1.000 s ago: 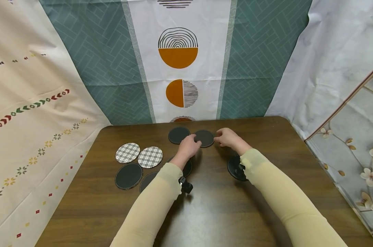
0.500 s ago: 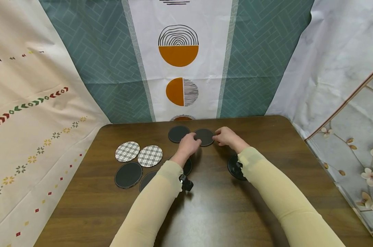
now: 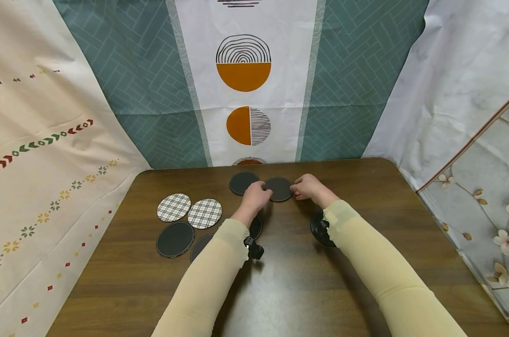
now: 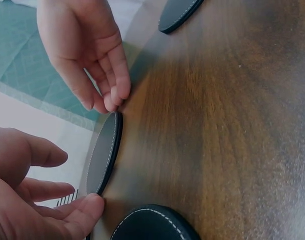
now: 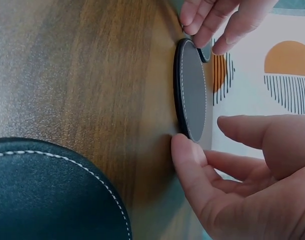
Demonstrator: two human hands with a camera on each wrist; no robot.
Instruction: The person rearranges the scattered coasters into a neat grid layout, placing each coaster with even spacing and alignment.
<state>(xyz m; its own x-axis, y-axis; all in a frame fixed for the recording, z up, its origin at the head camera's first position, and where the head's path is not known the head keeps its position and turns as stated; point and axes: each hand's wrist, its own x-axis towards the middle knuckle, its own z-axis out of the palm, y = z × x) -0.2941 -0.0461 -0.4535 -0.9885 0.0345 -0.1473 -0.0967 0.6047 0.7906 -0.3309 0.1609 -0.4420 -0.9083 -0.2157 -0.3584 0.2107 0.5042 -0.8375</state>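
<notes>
A round dark coaster (image 3: 279, 189) with white edge stitching lies flat near the table's far edge. My left hand (image 3: 255, 197) is at its left side and my right hand (image 3: 310, 187) at its right. In the left wrist view, the left fingertips (image 4: 95, 202) touch the near end of the coaster (image 4: 103, 152), thumb held apart. From the right wrist view, the right fingertips (image 5: 181, 145) meet the opposite end of the coaster (image 5: 193, 92), and that thumb also stands off. Another dark coaster (image 3: 241, 183) lies just left of it, partly behind the left hand.
Two plaid white coasters (image 3: 205, 214) lie left on the wooden table (image 3: 288, 290), with dark coasters (image 3: 175, 239) in front of them. One dark coaster (image 3: 256, 228) is partly under the left wrist, another (image 3: 319, 229) beside the right sleeve. Patterned cloth (image 3: 338, 93) hangs behind.
The coaster between the hands has shifted very slightly toward me. Both hands stay at its sides, the left a touch further left.
</notes>
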